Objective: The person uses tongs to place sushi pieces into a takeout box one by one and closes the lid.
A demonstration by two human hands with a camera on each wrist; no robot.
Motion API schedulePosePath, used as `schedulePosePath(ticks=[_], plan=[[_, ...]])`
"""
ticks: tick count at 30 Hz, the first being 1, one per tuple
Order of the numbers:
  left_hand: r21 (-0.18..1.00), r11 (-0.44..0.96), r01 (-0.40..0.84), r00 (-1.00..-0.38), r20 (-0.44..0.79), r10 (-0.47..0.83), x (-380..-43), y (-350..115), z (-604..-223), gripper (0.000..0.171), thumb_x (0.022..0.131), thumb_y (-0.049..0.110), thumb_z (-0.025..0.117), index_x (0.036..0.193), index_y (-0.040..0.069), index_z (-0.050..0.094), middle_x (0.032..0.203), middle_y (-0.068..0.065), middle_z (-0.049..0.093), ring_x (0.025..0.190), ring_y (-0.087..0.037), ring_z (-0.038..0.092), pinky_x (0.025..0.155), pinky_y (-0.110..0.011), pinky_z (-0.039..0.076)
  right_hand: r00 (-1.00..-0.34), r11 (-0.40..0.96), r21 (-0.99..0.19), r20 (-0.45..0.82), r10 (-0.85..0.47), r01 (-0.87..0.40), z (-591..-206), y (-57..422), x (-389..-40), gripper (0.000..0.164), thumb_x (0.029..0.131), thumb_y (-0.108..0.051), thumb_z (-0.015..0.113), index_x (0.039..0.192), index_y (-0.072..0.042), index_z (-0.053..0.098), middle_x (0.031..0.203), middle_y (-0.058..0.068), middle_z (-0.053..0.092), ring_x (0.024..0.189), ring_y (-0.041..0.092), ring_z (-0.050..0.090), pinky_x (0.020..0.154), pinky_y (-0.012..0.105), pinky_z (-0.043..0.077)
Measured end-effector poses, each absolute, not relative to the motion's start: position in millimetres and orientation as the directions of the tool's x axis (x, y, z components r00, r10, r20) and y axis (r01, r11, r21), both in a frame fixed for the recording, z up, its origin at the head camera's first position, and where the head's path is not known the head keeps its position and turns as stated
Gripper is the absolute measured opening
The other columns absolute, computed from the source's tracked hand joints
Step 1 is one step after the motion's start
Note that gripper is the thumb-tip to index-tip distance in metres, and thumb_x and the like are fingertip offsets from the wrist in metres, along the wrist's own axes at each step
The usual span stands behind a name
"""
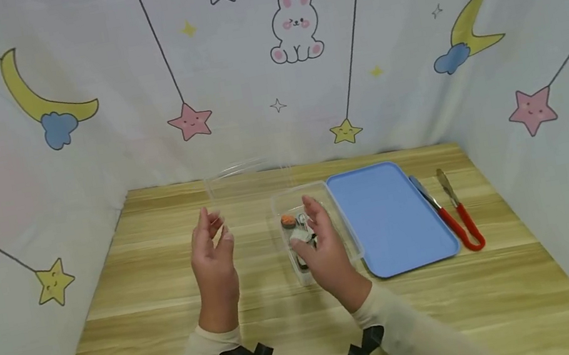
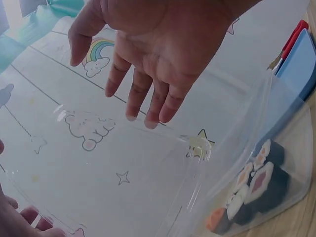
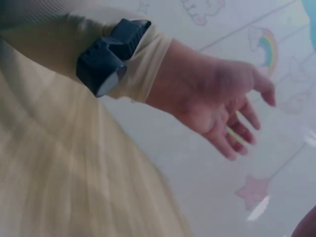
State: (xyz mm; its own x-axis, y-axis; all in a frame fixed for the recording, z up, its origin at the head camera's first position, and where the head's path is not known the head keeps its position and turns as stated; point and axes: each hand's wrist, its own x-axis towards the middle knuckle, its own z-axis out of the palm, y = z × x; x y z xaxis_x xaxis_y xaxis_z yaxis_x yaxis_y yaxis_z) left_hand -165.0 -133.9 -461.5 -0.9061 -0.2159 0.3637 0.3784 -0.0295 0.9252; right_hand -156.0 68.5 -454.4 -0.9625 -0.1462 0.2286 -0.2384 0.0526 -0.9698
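Observation:
My left hand (image 1: 214, 263) is raised over the table with its fingers loosely extended. My right hand (image 1: 329, 252) is above a clear plastic box (image 1: 348, 223), its thumb and fingers apart. A clear lid-like plastic sheet (image 1: 251, 183) stands tilted beyond and between the hands. In the left wrist view, the right fingertips meet or overlap its edge, and the left fingers appear near its lower corner. Firm contact is hard to tell through the clear plastic. Inside the box are several sushi pieces, including an orange-topped one (image 1: 288, 221); the right hand hides part of them.
To the right of the box lies a blue tray (image 1: 397, 221). Red-handled tongs (image 1: 469, 221) rest beyond its right edge. A patterned curtain (image 1: 245, 83) surrounds the wooden table (image 1: 135, 305) at the back and sides.

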Motion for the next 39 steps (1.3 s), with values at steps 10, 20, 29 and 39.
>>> schedulePosePath(ticks=[10, 20, 29, 39], plan=[[0.75, -0.385, 0.539, -0.842, 0.489, -0.227, -188.6, -92.9, -465.1, 0.075, 0.106, 0.063, 0.041, 0.138, -0.003, 0.051, 0.133, -0.017, 0.044, 0.131, -0.03, 0.041, 0.127, -0.045, 0.019, -0.933, -0.223, -0.921, 0.347, -0.095, -0.319, -457.0, 104.3, -179.2, 0.066, 0.108, -0.046, 0.035, 0.16, -0.006, 0.025, 0.169, 0.015, 0.016, 0.158, 0.03, 0.014, 0.128, 0.057, 0.008], [0.816, -0.389, 0.428, -0.899, 0.43, -0.086, -202.5, -61.4, -504.7, 0.019, 0.096, 0.0, 0.042, 0.106, 0.014, 0.051, 0.151, -0.027, 0.036, 0.152, -0.039, 0.02, 0.125, -0.058, 0.003, -0.953, -0.263, -0.93, 0.29, -0.091, -0.258, -478.7, 131.2, -199.9, 0.028, 0.108, -0.019, 0.041, 0.13, -0.01, 0.056, 0.168, 0.021, 0.025, 0.159, 0.03, 0.011, 0.127, 0.059, 0.009], [0.878, -0.062, 0.474, -0.871, 0.478, 0.112, -214.7, -63.1, -538.8, 0.062, 0.067, -0.017, 0.052, 0.128, -0.005, 0.05, 0.168, -0.02, 0.022, 0.159, -0.034, 0.0, 0.124, -0.066, 0.005, -0.967, -0.005, -0.977, 0.212, -0.144, -0.214, -502.5, 166.1, -214.0, 0.037, 0.103, 0.002, 0.054, 0.138, 0.01, 0.058, 0.164, 0.01, 0.04, 0.154, 0.023, 0.031, 0.124, 0.055, 0.026], [0.87, 0.127, 0.477, -0.868, 0.443, 0.226, -217.6, -62.7, -555.0, 0.07, 0.073, -0.008, 0.073, 0.138, 0.004, 0.05, 0.17, -0.015, 0.023, 0.16, -0.032, 0.002, 0.126, -0.062, 0.007, -0.954, 0.207, -0.932, 0.282, -0.1, -0.297, -529.0, 175.1, -208.7, 0.038, 0.097, 0.009, 0.06, 0.134, 0.002, 0.067, 0.159, 0.01, 0.046, 0.151, 0.027, 0.036, 0.112, 0.009, 0.033]])
